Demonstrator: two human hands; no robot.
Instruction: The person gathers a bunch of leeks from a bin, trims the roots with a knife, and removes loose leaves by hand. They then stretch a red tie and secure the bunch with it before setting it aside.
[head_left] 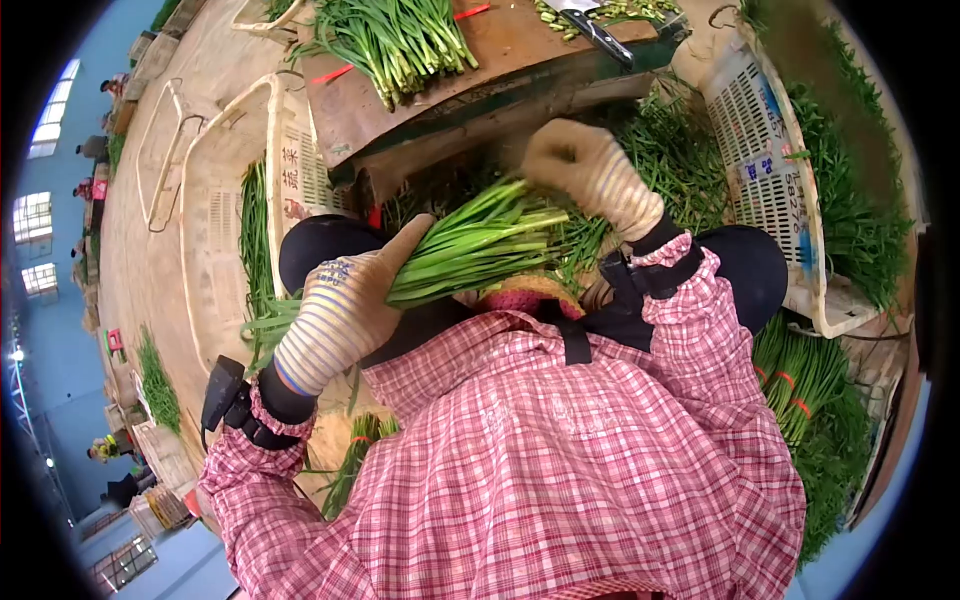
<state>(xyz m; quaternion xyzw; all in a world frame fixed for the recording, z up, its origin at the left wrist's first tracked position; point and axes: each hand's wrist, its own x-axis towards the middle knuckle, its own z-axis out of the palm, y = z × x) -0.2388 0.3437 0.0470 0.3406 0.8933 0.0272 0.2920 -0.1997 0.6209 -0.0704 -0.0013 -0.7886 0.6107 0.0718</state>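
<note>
My left hand, in a striped knit glove, is closed around a bunch of chives. Its long green leaves trail left past my wrist, while the pale stalk ends point right. Just above those ends is my gloved right hand, blurred by motion. The fingers there are curled in toward the thumb; whatever they may pinch is too smeared to make out. Below the bunch, between my knees, a dark pink patterned surface with a yellowish rim shows in part.
Ahead, a low wooden table bears a pile of chives, red ties, a knife and trimmings. White plastic crates stand left and right. Loose greens lie under the table's edge. Tied bundles rest at my right.
</note>
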